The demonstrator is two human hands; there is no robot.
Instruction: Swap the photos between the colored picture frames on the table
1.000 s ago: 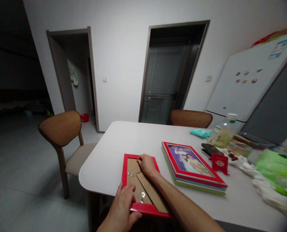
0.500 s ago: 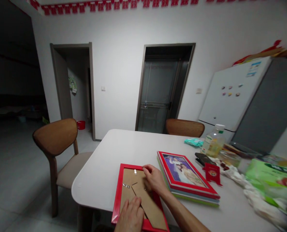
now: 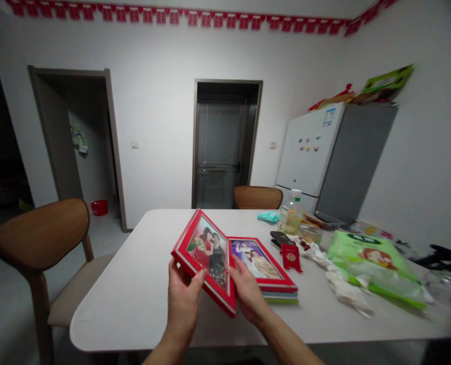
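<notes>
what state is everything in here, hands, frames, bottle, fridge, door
left hand, holding the red frame's left edge
right hand, holding the frame's opposite edge
red frame, held up off the table, tilted, photo facing the person
frame stack, lying flat on the table, photo up
bottle, capped, partly full of yellow liquid
fridge, doors shut
glass door, shut

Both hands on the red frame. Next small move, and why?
Probably lower the red photo frame flat onto the stack of frames: the left hand and right hand hold it tilted, picture facing the person, right beside that stack, whose top frame also lies picture up.
</notes>
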